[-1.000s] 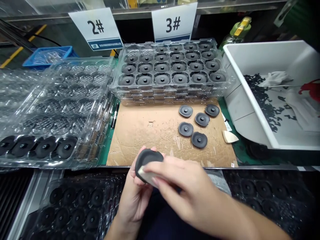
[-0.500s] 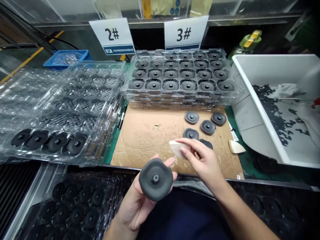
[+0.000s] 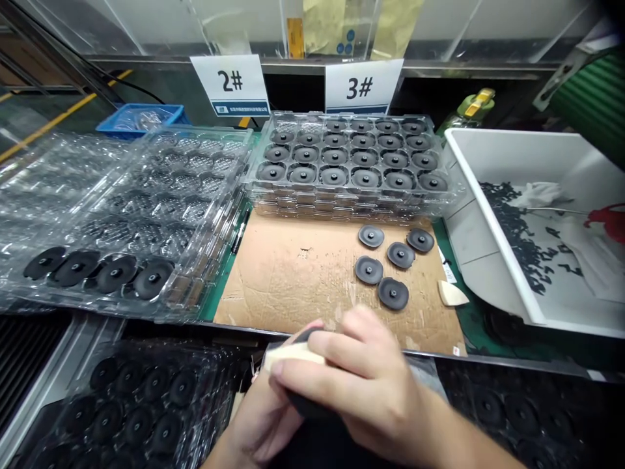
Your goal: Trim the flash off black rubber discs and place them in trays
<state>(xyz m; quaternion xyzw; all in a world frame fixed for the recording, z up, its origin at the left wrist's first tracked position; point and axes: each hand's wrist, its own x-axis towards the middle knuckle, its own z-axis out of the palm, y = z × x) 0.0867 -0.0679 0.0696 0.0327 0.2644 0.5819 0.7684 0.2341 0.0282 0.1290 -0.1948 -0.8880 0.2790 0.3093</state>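
At the bottom middle, my left hand holds a black disc, which is mostly covered by my other hand. My right hand pinches a cream-white wedge pad and presses it against the disc. Several black discs with a central stud, one of them a near disc, lie on the cardboard sheet. A second cream wedge rests at the sheet's right edge.
Behind the cardboard stands a stack of clear trays filled with discs. More clear trays are at the left, beside a blue bin. A white bin with small black pieces stands right. Disc trays sit low in front.
My right hand has moved down and left, bringing the wedge onto the disc. My left hand has tilted the disc, and the view has shifted slightly.
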